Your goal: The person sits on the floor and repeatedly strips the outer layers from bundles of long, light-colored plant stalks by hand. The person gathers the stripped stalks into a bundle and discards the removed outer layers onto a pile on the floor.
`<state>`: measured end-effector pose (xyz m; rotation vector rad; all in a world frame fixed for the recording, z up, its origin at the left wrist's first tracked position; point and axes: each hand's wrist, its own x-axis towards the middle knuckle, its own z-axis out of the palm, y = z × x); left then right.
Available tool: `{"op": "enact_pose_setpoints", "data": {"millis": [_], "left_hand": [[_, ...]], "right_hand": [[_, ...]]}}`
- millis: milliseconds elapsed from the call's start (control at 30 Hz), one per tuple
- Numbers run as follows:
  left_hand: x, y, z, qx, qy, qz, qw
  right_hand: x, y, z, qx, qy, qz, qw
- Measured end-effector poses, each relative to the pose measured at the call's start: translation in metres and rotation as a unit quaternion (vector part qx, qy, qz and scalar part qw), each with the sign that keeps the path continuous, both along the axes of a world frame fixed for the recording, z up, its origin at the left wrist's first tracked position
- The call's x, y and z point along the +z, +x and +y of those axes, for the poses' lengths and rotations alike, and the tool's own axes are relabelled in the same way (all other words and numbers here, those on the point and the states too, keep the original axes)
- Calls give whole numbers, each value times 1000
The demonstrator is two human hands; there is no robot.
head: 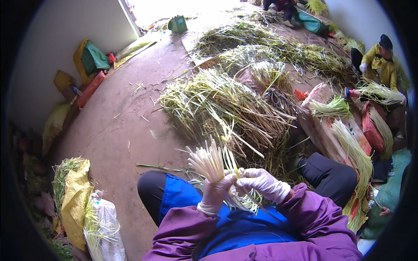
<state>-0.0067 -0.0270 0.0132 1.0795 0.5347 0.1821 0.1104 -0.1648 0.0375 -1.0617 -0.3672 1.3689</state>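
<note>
My left hand (215,194), in a white glove, grips an upright bundle of pale vegetable stalks (206,161). Their cut-looking ends fan out above the fist, while loose green-white leaves (240,204) hang below it over my blue apron (261,228). Close beside it, my gloved right hand (264,184) pinches a few thin yellow-green stalks (231,160) between thumb and fingers. The fingertips of both hands nearly meet, and which strands they share there is hidden. Just beyond the hands lies a large heap of long green stalks with brownish lower ends (228,111).
More stalk heaps (294,55) spread across the brown floor (107,156). At right, pale bundles (352,150) lie on stuffed sacks (321,127), near a seated person in a yellow jacket (380,68). A yellow sack (76,202) and white sack (109,228) stand at left; a green machine (178,25) sits by the doorway.
</note>
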Motion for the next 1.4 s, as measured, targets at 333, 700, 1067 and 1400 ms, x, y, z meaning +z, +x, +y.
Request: {"op": "enact_pose_setpoints", "data": {"millis": [333,700,1067,1400], "left_hand": [[-21,7,5,68,-138,2,988],[-3,-12,71,266,-259,-149,916],[-4,-42,118,286,-243,-286,881],[-22,-18,56,205,-255,-193,925]], "right_hand": [[-19,3,10,-24,-23,-29,999],[-61,91,-21,-285,-29,-161,945],[-59,216,-147,-92,-623,-563,536],[-57,40,-12,35,-96,-142,985]]}}
